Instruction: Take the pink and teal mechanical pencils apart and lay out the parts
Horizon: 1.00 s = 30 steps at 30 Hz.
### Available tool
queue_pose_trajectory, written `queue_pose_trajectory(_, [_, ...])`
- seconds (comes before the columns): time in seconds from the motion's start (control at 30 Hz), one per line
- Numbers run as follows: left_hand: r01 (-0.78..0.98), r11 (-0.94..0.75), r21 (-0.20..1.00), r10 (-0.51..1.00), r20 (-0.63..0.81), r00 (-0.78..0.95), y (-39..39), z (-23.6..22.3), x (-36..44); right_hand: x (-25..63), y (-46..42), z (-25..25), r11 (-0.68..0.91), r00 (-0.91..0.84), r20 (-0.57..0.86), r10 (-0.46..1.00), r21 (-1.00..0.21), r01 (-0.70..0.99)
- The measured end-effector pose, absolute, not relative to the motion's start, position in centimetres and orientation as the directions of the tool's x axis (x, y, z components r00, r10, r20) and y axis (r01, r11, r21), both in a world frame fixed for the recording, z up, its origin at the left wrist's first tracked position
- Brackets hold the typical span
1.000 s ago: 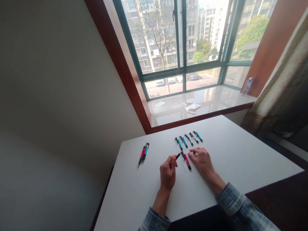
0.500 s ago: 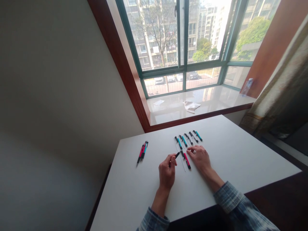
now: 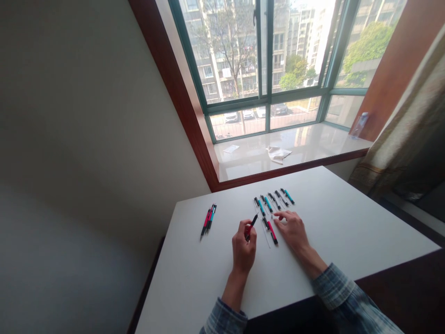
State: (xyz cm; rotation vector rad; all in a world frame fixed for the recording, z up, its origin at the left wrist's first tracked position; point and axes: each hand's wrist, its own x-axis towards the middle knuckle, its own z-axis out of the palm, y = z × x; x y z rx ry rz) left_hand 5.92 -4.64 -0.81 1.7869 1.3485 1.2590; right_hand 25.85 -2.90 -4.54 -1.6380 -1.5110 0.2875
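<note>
Our left hand [image 3: 244, 245] is curled closed around a red-and-black pen [image 3: 252, 224], its dark end pointing up and away from us above the white table [image 3: 351, 227]. Our right hand [image 3: 292, 231] rests half open, thumb and forefinger bent with a narrow gap; we cannot tell whether the fingertips touch anything small. Between our hands lie red-and-black pen parts [image 3: 272, 233] beside a thin refill [image 3: 266, 233]. Beyond, we see a slanting row of teal and black pen parts [image 3: 268, 204].

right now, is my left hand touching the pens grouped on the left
Apart; the head view shows bare tabletop between the left hand and the grouped pens.
</note>
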Motion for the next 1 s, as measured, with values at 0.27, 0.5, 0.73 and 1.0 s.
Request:
queue_pose_trajectory(0.27, [0.408, -0.437, 0.801, 0.900, 0.391, 0.195, -5.0, -0.4, 6.0, 24.4, -5.0, -2.4, 0.301, 0.144, 0.405, 0.903, -0.835, 0.460])
queue_pose_trajectory(0.5, [0.440, -0.509, 0.740, 0.856, 0.382, 0.348, -5.3, -1.2, 6.4, 24.1, -4.7, -3.5, 0.241, 0.112, 0.306, 0.945, -0.887, 0.393])
queue_pose_trajectory(0.73, [0.437, -0.501, 0.747, 0.856, 0.354, 0.377, -5.2, -0.9, 6.4, 23.9, -4.4, -3.6, 0.253, 0.117, 0.294, 0.949, -0.928, 0.274])
queue_pose_trajectory(1.0, [0.445, -0.442, 0.779, 0.890, 0.320, 0.325, -5.2, -0.6, 6.3, 24.3, -4.3, -2.2, 0.221, 0.025, 0.220, 0.975, -0.972, -0.084])
